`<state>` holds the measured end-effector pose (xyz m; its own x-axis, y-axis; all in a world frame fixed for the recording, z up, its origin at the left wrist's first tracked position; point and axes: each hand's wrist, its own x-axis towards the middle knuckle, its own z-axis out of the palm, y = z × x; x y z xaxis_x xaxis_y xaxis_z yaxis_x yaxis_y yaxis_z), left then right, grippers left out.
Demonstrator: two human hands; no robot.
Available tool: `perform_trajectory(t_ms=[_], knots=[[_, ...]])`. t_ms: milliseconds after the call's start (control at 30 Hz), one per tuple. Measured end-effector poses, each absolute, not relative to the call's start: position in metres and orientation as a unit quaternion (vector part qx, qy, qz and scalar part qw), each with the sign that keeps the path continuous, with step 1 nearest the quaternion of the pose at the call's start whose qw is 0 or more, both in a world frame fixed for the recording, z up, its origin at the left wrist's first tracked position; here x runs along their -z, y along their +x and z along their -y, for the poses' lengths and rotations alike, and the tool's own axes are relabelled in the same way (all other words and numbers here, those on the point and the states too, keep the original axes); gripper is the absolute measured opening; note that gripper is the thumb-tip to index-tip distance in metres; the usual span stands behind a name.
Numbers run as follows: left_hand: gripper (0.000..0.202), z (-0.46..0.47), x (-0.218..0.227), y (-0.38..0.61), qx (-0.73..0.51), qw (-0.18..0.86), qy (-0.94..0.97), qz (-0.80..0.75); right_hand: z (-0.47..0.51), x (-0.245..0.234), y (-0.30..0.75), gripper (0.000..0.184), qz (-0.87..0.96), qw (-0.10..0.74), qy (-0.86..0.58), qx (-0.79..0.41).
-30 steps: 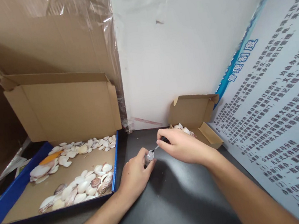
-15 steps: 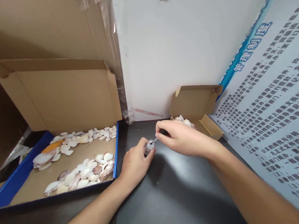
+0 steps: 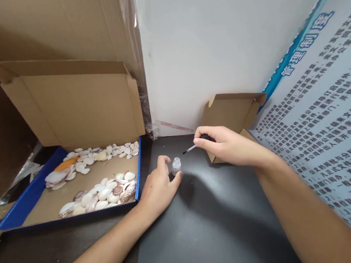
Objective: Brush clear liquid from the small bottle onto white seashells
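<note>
My left hand (image 3: 159, 186) rests on the dark table (image 3: 209, 231) with its fingers closed round a small clear bottle (image 3: 176, 165) that stands upright. My right hand (image 3: 226, 144) pinches a black cap with a thin brush (image 3: 189, 149). The brush tip hangs a little above and to the right of the bottle's mouth, clear of it. Behind my right hand sits a small open cardboard box (image 3: 231, 112); my hand hides what lies in it.
A blue-rimmed cardboard tray (image 3: 137, 171) with several seashells (image 3: 102, 196) lies at the left, its lid (image 3: 74, 106) standing upright. A white wall (image 3: 214, 34) closes the back. A printed poster (image 3: 333, 118) leans along the right side.
My right hand has lifted the brush out of the bottle and drawn it up and to the right. The view has shifted a little; my left hand has kept hold of the bottle.
</note>
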<state>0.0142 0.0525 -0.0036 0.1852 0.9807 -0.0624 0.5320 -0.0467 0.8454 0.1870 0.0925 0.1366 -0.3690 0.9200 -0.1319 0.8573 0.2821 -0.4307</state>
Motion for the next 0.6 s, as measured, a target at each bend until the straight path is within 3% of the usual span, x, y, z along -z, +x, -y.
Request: perform_trajectory(t_ms=[200,400,467,600], knots=[[0.021,-0.018,0.004,0.001,-0.339,0.534,0.594,-0.497,-0.083,-0.136,0.184,0.026,0.78,0.094,-0.557,-0.268],[0.016,-0.001,0.006,-0.01,-0.318,0.741,0.452,-0.382,-0.033,-0.084,0.18,0.026,0.684,0.285,-0.527,-0.416],[0.017,-0.002,0.004,-0.013,-0.316,0.77,0.421,-0.361,-0.013,-0.066,0.179,0.028,0.651,0.281,-0.545,-0.447],[0.023,-0.006,0.002,-0.018,-0.319,0.778,0.411,-0.353,0.01,-0.049,0.183,0.024,0.652,0.245,-0.594,-0.402]])
